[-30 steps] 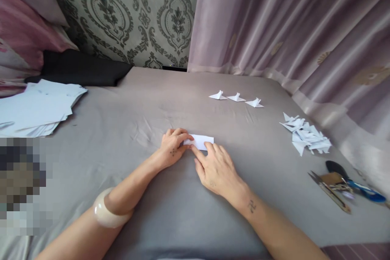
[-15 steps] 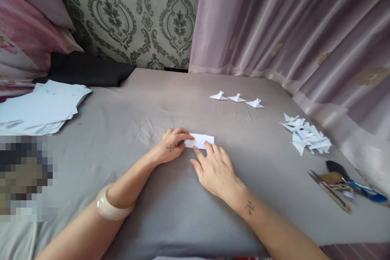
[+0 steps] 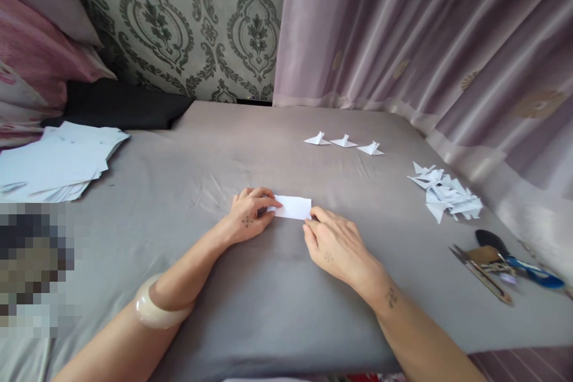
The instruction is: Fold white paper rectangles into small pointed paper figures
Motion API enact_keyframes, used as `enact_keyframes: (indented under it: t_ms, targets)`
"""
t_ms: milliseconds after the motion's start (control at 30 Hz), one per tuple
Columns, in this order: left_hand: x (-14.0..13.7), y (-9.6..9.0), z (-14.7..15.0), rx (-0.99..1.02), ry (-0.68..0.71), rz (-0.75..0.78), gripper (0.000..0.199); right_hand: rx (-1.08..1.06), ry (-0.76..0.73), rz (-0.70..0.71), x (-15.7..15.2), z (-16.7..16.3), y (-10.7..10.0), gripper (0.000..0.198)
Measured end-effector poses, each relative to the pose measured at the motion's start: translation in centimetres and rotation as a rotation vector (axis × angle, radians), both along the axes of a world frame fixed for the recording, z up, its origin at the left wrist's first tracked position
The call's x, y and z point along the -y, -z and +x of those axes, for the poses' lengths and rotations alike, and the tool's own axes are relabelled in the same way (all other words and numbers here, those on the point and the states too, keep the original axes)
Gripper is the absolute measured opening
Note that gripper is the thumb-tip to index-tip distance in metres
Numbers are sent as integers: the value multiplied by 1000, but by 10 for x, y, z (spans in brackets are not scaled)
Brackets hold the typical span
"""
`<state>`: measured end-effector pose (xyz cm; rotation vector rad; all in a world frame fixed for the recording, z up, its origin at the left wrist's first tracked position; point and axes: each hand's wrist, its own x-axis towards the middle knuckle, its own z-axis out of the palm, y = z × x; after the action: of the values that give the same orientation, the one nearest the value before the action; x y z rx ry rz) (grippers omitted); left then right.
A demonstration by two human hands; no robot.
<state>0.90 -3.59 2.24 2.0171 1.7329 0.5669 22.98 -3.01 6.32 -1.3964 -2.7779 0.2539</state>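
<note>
A small folded paper (image 3: 293,207), white and oblong, lies on the grey sheet in front of me. At its left end, my left hand (image 3: 250,213) holds it with the thumb below and the index finger across the top. My right hand (image 3: 338,245) is closed at the lower right corner, thumb and index finger meeting on the paper's edge. The other right fingers are curled, partly hidden behind the hand. Beyond the paper, three folded paper birds (image 3: 344,141) stand in a slanting row.
A heap of folded paper shapes (image 3: 447,194) lies on the right. Closer to me are scissors (image 3: 530,271) and a slim pointed tool (image 3: 486,279). Stacked paper sheets (image 3: 58,161) lie at left, before a black cloth (image 3: 125,104). A curtain (image 3: 403,30) hangs along the right.
My right hand has slid right, from lying with spread fingers on the paper to its lower right corner, where the fingers have closed. My left hand keeps its place on the left end.
</note>
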Motion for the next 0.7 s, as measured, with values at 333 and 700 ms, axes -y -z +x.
enact_keyframes:
  t_ms: [333,700]
  targets:
    - [-2,12,11,-197,230,332,20,29,29,14,-8,7,1,30]
    - [1,10,17,-288,298,485,25,-47,198,-69,-26,24,0,17]
